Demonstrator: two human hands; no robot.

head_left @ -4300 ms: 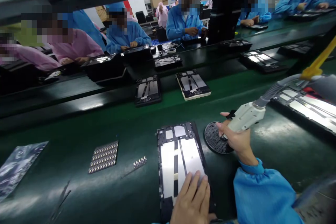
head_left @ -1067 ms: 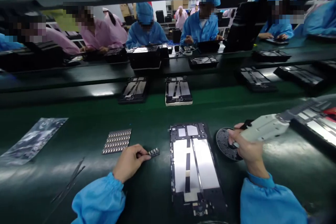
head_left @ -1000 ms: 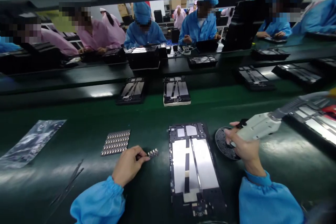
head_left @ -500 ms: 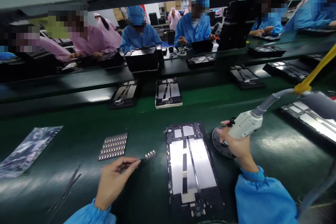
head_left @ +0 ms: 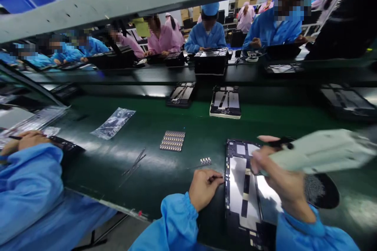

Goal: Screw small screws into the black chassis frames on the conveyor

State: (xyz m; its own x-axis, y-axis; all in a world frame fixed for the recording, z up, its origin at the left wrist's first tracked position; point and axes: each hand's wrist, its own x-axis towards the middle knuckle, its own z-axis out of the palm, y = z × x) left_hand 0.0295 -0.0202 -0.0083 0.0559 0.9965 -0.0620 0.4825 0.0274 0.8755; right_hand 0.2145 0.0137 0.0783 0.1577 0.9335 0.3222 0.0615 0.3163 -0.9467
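Note:
My right hand (head_left: pixel 282 178) is wrapped around a pale electric screwdriver (head_left: pixel 321 151), held above an opened tablet (head_left: pixel 240 180). The hand is blurred, and the tool's tip cannot be made out. The tablet lies with its silvery inside facing up. At its left edge, the thumb and fingers of my left hand (head_left: pixel 206 188) are pinched together; whatever they hold is too small to name. Just beyond that hand, a short strip of small pale pieces (head_left: pixel 205 161) rests on the green bench. Partly behind my right wrist sits a round black dish (head_left: pixel 322 190).
A sheet of small parts (head_left: pixel 172 141), thin dark strips (head_left: pixel 134 166) and a clear plastic bag (head_left: pixel 114 122) lie to the left. Other tablets (head_left: pixel 225 101) stand farther back. A co-worker's blue sleeve (head_left: pixel 32 188) is at far left, and more people sit opposite.
The view has swung left. My left hand has let go of the strip and moved to the tablet's edge. My right hand has brought the screwdriver from the round dish over the tablet.

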